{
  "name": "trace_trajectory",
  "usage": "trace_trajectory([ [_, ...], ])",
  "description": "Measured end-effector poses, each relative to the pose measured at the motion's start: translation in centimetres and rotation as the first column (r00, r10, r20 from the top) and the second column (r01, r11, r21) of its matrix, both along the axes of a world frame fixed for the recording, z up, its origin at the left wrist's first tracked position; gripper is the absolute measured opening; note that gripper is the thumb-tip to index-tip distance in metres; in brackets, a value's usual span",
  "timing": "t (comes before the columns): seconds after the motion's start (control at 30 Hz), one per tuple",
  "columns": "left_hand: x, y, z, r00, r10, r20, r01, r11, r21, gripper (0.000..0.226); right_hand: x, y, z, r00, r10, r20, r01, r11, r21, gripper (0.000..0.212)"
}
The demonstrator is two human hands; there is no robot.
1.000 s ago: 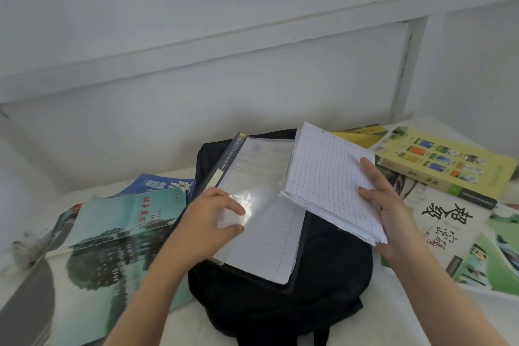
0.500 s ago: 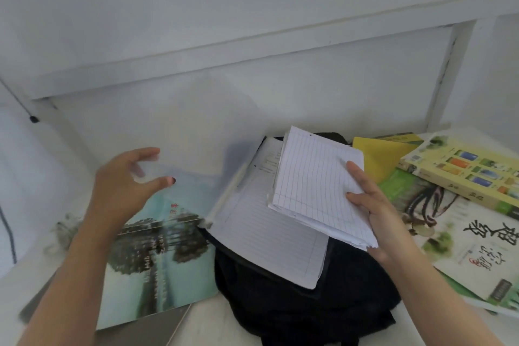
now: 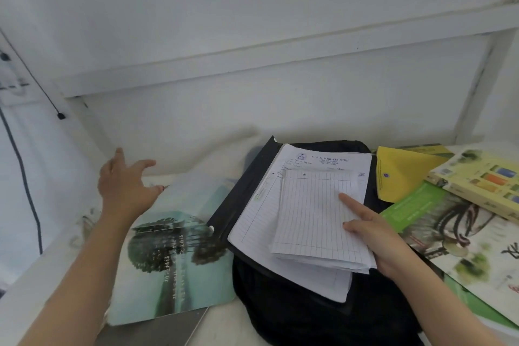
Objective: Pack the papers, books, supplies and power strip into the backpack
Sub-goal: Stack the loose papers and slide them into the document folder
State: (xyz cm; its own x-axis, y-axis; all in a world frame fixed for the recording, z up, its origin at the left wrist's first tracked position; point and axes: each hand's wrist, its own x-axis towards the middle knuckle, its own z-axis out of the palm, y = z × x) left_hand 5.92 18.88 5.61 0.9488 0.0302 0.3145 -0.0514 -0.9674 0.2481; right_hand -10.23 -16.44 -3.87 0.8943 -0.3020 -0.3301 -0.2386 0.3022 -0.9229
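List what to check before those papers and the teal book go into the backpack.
1. Right hand grips papers: ok, finger and thumb on top, other fingers beneath.
2. Papers squared: not ok, lower sheets fan out at the near edge.
3. Left hand grips teal book: not ok, fingers spread over its far edge.
4. Backpack opening free: cannot tell, the folder covers its top.
5. Folder closed: not ok, it lies open with a lined sheet showing.

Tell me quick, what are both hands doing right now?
Left hand: open, fingers spread, holding nothing, by the teal tree-picture book.
Right hand: holding the stack of white lined paper sheets.
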Motion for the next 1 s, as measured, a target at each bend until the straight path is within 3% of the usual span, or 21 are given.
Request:
trace_trajectory([
  [0.07,-0.5,-1.3,0.1,0.988,-0.117,0.103,0.118,0.993,-0.003,0.039,0.0,0.0,0.0,1.0,0.003,-0.001,-0.003,1.0,-0.003,0.057],
  [0.1,-1.0,-2.2,0.2,0.976,-0.196,0.095,0.204,0.975,-0.085,0.033,0.0,0.0,0.0,1.0,0.004,-0.002,-0.004,1.0,-0.006,0.057],
  [0.17,-1.9,-3.8,0.2,0.94,-0.34,-0.013,0.325,0.907,-0.269,0.03,0.0,0.0,0.0,1.0,0.004,-0.005,-0.004,1.0,-0.009,0.057],
  [0.23,-2.7,-4.9,-0.1,0.897,-0.418,-0.141,0.361,0.88,-0.308,0.038,0.0,0.0,-0.1,1.0,0.004,-0.008,-0.004,1.0,-0.007,0.056],
  [0.37,-2.8,-5.2,-0.9,0.878,-0.396,-0.268,0.319,0.903,-0.287,0.047,0.0,0.0,-0.1,1.0,0.007,-0.016,-0.008,1.0,-0.013,0.056],
  [0.67,-2.7,-4.9,-2.2,0.888,-0.366,-0.278,0.286,0.913,-0.292,0.02,-0.1,0.1,0.0,1.0,-0.001,-0.02,0.001,1.0,-0.015,0.056],
  [0.8,-2.8,-4.8,-3.0,0.874,-0.344,-0.344,0.273,0.932,-0.237,0.039,-0.2,0.2,0.1,1.0,0.001,-0.017,-0.001,1.0,-0.007,0.056],
  [1.0,-2.9,-4.9,-3.5,0.872,-0.346,-0.345,0.279,0.933,-0.228,0.036,-0.2,0.3,0.2,1.0,-0.002,-0.001,0.002,1.0,-0.003,0.056],
])
